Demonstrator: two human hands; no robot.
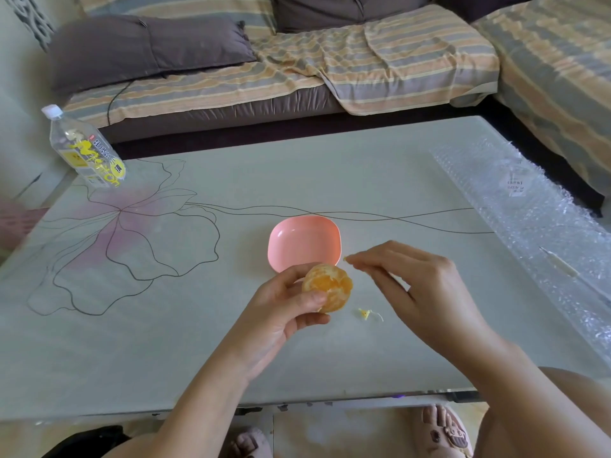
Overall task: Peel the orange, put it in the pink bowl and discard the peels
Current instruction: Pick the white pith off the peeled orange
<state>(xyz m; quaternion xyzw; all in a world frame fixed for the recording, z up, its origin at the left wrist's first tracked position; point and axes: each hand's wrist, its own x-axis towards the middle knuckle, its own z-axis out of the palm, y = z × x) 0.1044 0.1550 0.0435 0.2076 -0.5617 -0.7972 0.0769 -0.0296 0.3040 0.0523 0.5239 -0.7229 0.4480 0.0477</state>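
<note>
Flanking the bowl (299, 241) are bottle (86, 150) and bubble wrap (529, 209).

Plastic bottle (86, 153) label, yellow lettering too blurred to read, white sticker (515, 186) on bubble wrap (545, 223), illegible

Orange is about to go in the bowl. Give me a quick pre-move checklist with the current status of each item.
1. Orange peeled: ok on the side shown; the far side is hidden.
2. Left hand holds the orange: ok, curled round it.
3. Bowl upright and empty: ok.
4. Right hand free: not ok, its fingers pinch a bit of pith by the bowl's rim.
5. Scraps discarded: not ok, they lie on the table beside the orange.
6. Somewhere to discard them: cannot tell, nothing of the kind in view.
</note>
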